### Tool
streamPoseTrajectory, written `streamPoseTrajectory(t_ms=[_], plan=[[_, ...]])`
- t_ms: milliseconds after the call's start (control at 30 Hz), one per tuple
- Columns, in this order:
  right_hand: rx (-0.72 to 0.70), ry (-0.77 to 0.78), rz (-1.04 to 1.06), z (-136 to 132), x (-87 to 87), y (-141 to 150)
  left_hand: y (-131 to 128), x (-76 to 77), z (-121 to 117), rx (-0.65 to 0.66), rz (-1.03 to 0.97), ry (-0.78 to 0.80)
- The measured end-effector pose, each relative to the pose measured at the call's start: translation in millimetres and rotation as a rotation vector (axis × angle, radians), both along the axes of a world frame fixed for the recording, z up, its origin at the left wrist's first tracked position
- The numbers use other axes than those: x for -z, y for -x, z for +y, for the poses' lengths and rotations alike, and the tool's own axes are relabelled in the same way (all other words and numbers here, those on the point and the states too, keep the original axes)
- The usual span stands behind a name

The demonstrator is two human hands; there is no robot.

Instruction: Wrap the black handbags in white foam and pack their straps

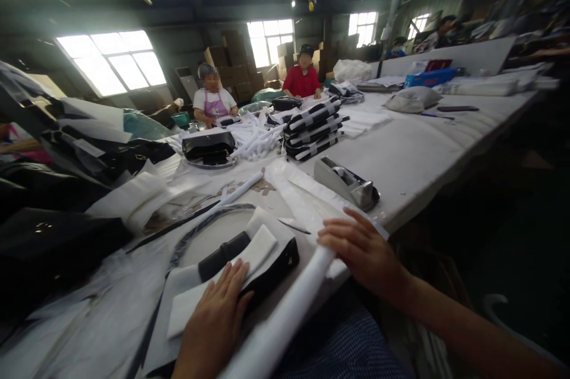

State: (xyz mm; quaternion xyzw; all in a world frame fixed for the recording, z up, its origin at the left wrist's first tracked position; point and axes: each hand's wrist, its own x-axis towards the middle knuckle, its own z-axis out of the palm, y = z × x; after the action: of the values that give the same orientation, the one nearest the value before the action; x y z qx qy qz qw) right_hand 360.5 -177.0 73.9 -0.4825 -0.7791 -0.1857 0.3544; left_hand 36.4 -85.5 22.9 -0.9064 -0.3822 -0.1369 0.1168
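Note:
My left hand (214, 322) lies flat, fingers together, on a white foam sheet (222, 281) wrapped over a black bag (267, 269) at the table's near edge. My right hand (363, 251) rests with fingers stretched out on the top end of a white rolled foam tube (285, 319) that slopes down toward my lap. Neither hand grips anything. A thin dark blade-like tool (291, 226) lies just beyond the bag.
A grey tape dispenser (347, 182) sits near the right edge of the long white table (423, 147). Stacked black-and-white wrapped bags (314, 129), white foam rolls (253, 138) and black bags (207, 144) lie further off. Two people sit at the far end. Dark bags pile at left.

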Motion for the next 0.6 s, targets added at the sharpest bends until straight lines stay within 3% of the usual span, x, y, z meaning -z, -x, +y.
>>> streamPoseTrajectory(t_ms=[67,133,300,467,600], plan=[[0.177,0.024,0.129,29,-6.0,4,0,0.7,0,-0.006,0.009,-0.009],[0.227,0.079,0.114,62,-8.0,17,0,2.6,0,0.01,-0.004,-0.044],[-0.021,0.22,-0.191,121,-6.9,58,0,7.0,-1,0.068,-0.045,-0.122],[-0.226,0.324,-0.353,137,-15.3,64,-3,5.6,-8,-0.013,-0.089,-0.091],[-0.263,0.356,-0.259,130,-21.2,52,-1,3.9,-4,-0.013,-0.061,-0.07]])
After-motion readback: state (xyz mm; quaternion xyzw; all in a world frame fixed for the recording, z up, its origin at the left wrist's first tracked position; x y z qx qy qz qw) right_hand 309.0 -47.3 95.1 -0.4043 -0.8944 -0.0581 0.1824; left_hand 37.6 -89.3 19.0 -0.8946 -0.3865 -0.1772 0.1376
